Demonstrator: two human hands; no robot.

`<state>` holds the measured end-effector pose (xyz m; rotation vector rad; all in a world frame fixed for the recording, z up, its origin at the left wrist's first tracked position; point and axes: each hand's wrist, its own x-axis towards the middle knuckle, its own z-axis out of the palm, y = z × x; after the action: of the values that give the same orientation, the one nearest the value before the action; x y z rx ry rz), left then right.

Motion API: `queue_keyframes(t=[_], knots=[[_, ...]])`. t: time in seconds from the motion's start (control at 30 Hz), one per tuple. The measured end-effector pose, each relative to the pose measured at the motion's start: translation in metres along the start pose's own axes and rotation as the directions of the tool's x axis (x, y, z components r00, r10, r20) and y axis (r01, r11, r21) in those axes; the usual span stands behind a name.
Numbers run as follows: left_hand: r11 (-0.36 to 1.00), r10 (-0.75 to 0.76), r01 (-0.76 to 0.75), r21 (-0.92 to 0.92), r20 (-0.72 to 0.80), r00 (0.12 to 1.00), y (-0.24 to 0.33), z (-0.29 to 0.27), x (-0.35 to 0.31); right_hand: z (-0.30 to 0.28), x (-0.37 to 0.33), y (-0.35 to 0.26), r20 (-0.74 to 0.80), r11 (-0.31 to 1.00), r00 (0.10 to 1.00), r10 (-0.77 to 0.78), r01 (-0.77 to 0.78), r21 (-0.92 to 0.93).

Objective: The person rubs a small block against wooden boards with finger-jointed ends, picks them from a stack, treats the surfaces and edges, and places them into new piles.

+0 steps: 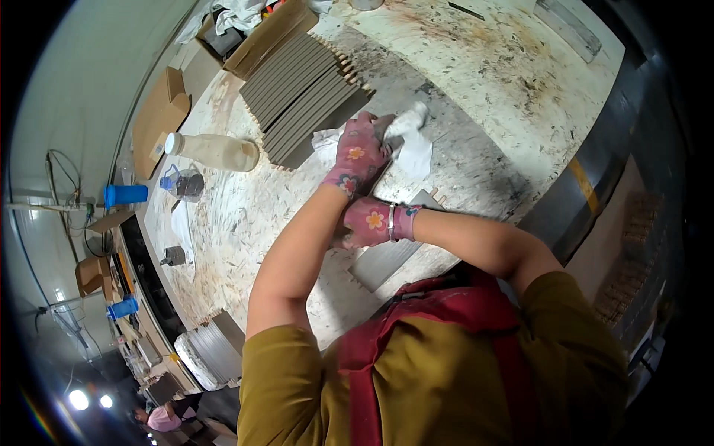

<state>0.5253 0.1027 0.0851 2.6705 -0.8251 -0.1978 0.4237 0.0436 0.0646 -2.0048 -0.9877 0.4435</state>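
Currently, with twelve o'clock at the top of the view, the fingers of the left hand (pixel 361 152), in a pink flower-printed glove, are bent and appear clamped on a crumpled white cloth (pixel 413 152), which extends from them toward four o'clock. The fingers of the right hand (pixel 368 223), in a matching glove, are partly hidden beneath the left wrist; whether they are apart or together cannot be determined.

Governing relation: the flat grey rectangular plate (pixel 387 262) lies at about six o'clock from the left fingers. The right hand is nearer, positioned over the plate's middle and apparently steadying it. The plate's long axis appears to run from between seven and eight o'clock to between one and two o'clock; small wooden pegs (pixel 439 198) show near its upper end.

Farther out on the stained whitish bench (pixel 223 245), relative to the left hand: a second piece of white cloth (pixel 325 145) is just beside it at nine o'clock; a translucent plastic bottle with a white cap (pixel 216 153) lies well apart in the same direction; a stack of grey slats (pixel 294 93) stands between ten and eleven o'clock.
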Motion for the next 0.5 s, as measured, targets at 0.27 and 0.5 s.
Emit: queue_keyframes(t=[0.27, 0.5], knots=[[1.0, -0.008, 0.004, -0.029, -0.134, 0.991, -0.017, -0.016, -0.001, -0.014, -0.018, 0.006, -0.158, 0.981, 0.981, -0.111, 0.134, 0.139], [0.992, -0.122, 0.12, -0.022, -0.288, 0.95, -0.029, -0.029, -0.12, -0.061, -0.122, 0.016, -0.296, 0.763, 0.868, 0.399, -0.135, 0.633]])
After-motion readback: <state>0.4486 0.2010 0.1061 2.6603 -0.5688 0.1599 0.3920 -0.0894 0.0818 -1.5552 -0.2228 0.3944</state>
